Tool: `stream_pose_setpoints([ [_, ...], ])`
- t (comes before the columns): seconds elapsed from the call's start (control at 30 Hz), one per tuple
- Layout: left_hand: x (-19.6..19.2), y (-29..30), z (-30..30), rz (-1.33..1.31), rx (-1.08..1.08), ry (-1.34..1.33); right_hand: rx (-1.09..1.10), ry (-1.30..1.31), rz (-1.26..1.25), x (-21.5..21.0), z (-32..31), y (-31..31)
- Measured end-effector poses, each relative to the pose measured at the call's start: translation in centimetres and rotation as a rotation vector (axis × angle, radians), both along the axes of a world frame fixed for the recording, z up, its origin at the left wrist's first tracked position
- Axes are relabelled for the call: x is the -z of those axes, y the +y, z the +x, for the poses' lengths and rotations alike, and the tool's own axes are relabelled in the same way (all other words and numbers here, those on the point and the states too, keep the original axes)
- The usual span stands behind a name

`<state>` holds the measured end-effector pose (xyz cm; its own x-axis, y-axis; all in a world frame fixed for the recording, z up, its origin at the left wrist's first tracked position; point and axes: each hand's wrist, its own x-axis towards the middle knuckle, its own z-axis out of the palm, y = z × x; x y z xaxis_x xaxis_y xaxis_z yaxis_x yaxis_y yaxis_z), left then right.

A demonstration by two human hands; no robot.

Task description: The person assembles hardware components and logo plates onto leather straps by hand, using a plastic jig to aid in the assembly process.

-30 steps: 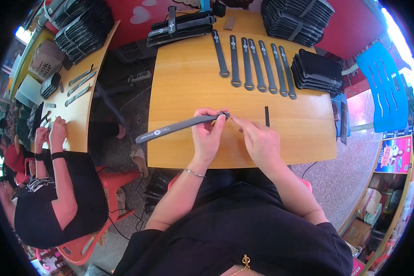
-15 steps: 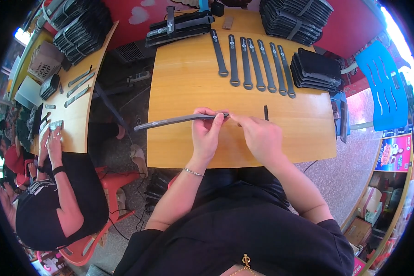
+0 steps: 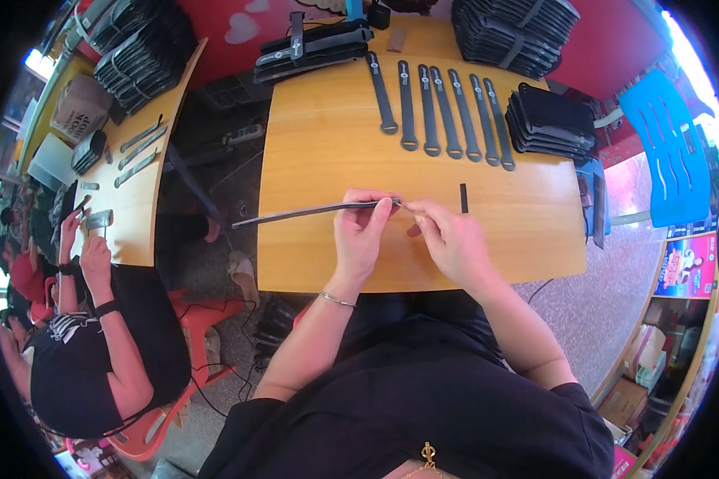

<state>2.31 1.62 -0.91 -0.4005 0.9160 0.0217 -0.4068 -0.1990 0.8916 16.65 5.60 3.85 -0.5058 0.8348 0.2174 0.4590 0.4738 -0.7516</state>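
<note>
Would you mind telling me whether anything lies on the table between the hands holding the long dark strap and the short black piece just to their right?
Nothing visible does. Both the left hand and right hand grip the strap at its right end, and only bare wooden table separates them from the short black piece.

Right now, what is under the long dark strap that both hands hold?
Under the strap lies bare wooden table; its left end juts past the edge. The left hand and right hand cover its right end.
</note>
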Motion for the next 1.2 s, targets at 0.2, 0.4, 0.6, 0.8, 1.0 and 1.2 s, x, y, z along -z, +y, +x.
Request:
stream_pose_setpoints([
  [0.2, 0.2, -0.2, 0.0, 0.026, 0.024, -0.027, 0.011, -0.183, 0.318, -0.4, 0.3, 0.3],
  [0.4, 0.3, 0.0, 0.2, 0.044, 0.0, -0.048, 0.016, -0.198, 0.1, -1.0, 0.0, -0.1],
  [0.6, 0.6, 0.0, 0.4, 0.178, -0.096, 0.268, -0.093, -0.051, -0.267, -1.4, 0.8, 1.0],
  [0.8, 0.0, -0.5, 0.5, 0.189, -0.056, 0.508, -0.067, -0.144, -0.175, -1.7, 0.1, 0.5],
  [1.0, -0.7, -0.4, 0.8, 0.132, -0.116, 0.536, -0.023, 0.104, -0.255, -0.7, -0.9, 0.2],
  [1.2, 0.4, -0.2, 0.5, 0.082, -0.037, 0.04, -0.005, 0.017, -0.001, -0.2, -1.2, -0.2],
])
